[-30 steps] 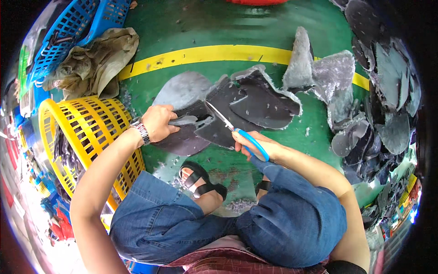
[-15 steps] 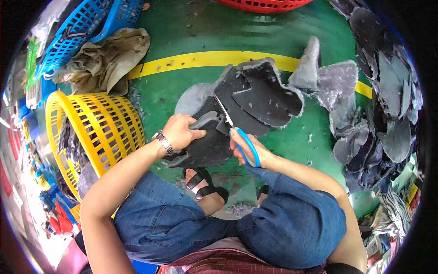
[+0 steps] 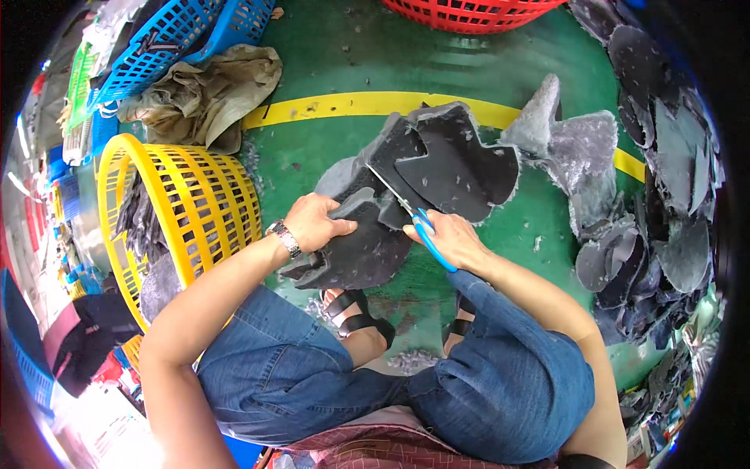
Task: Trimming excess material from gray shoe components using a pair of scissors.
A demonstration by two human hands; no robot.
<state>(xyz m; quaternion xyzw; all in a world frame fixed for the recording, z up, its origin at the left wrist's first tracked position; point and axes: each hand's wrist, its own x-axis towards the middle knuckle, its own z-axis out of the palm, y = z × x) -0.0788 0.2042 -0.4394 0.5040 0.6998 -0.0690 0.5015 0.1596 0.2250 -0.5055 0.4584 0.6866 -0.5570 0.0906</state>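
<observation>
My right hand (image 3: 451,241) is closed around the blue handles of a pair of scissors (image 3: 427,234). The blades point away and to the left, lying over a dark grey, fleece-backed sheet (image 3: 461,160) in front of my feet. With thumb and fingers, my left hand (image 3: 314,223) pinches the near-left part of this sheet, which is folded and cut into irregular flaps. Whether the blades are parted is hard to make out. A paler grey piece (image 3: 334,177) shows from under the sheet's left side.
A yellow basket (image 3: 205,195) with dark scraps lies tipped at my left. Beyond it are a crumpled tan cloth (image 3: 244,74) and blue baskets (image 3: 160,47). A red basket (image 3: 473,14) stands far ahead. Fuzzy grey scraps (image 3: 582,148) and piled dark pieces (image 3: 680,187) lie right.
My right hand has shifted slightly right, and the scissors now slant more sideways. My left hand keeps its hold on the sheet. The whole view has shifted a little.
</observation>
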